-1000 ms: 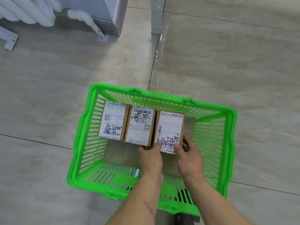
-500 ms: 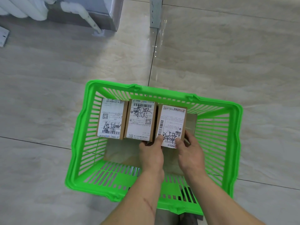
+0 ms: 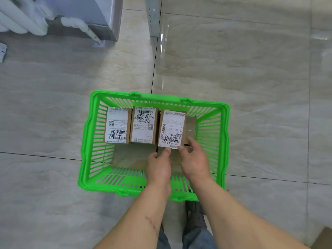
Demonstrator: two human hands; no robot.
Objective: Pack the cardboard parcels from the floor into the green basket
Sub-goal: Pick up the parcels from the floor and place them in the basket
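Note:
The green basket (image 3: 222, 141) stands on the tiled floor below me. Three cardboard parcels with white labels stand side by side along its far wall: the left parcel (image 3: 116, 125), the middle parcel (image 3: 143, 125) and the right parcel (image 3: 172, 129). Flat brown parcels (image 3: 133, 155) lie underneath them. My left hand (image 3: 159, 165) touches the near edge of the right parcel with its fingertips. My right hand (image 3: 195, 159) grips that parcel's near right corner.
A grey cabinet base (image 3: 100, 18) and white tubes (image 3: 21, 20) are at the far left, a metal upright (image 3: 152, 17) behind the basket. A cardboard corner (image 3: 323, 239) shows at the bottom right. My shoes (image 3: 195, 214) stand just behind the basket.
Both hands have stayed on the right parcel while it settled against the middle one. The view has shifted, so the basket now sits lower in the frame.

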